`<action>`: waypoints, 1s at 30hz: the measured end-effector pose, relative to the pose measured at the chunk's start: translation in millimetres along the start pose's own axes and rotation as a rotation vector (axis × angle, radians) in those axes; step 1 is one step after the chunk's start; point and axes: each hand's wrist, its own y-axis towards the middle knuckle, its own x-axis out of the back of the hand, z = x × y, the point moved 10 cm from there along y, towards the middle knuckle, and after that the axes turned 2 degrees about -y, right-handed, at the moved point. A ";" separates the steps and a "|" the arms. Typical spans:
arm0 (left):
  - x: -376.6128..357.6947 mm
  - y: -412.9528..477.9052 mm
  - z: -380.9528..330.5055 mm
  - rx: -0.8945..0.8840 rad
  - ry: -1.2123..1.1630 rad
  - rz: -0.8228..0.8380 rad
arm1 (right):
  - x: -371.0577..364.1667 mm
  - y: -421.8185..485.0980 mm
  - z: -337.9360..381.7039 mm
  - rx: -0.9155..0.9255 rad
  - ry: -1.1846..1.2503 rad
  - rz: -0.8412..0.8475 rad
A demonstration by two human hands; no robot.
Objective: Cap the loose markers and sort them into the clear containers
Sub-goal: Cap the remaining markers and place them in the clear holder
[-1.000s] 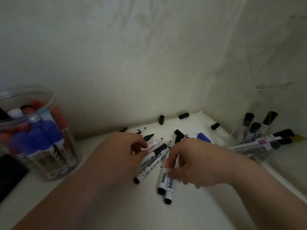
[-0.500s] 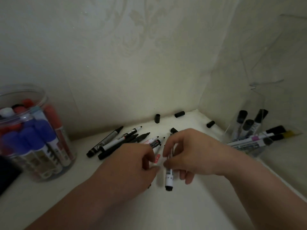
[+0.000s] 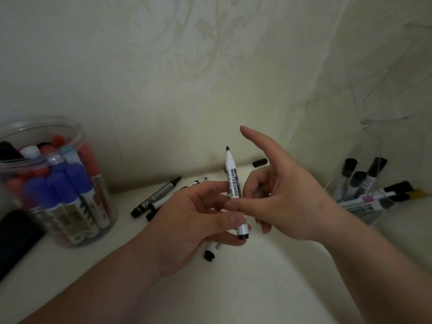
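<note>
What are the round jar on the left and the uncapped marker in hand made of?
The jar: clear plastic most likely, glossy; see-through wall, thin rim. Glass not ruled out.
The marker: white plastic barrel by look, smooth, printed black WHITEBOARD lettering; black end plug; dark tip probably felt.

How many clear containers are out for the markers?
2. A round jar at the left, full of blue- and red-capped markers; an angular clear holder at the right with black-capped markers. Others may lie outside the view.
</note>
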 end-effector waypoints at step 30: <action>47.6 16.8 -4.4 -0.057 -0.040 -0.323 | 45.4 11.0 -78.6 -0.374 -0.696 0.085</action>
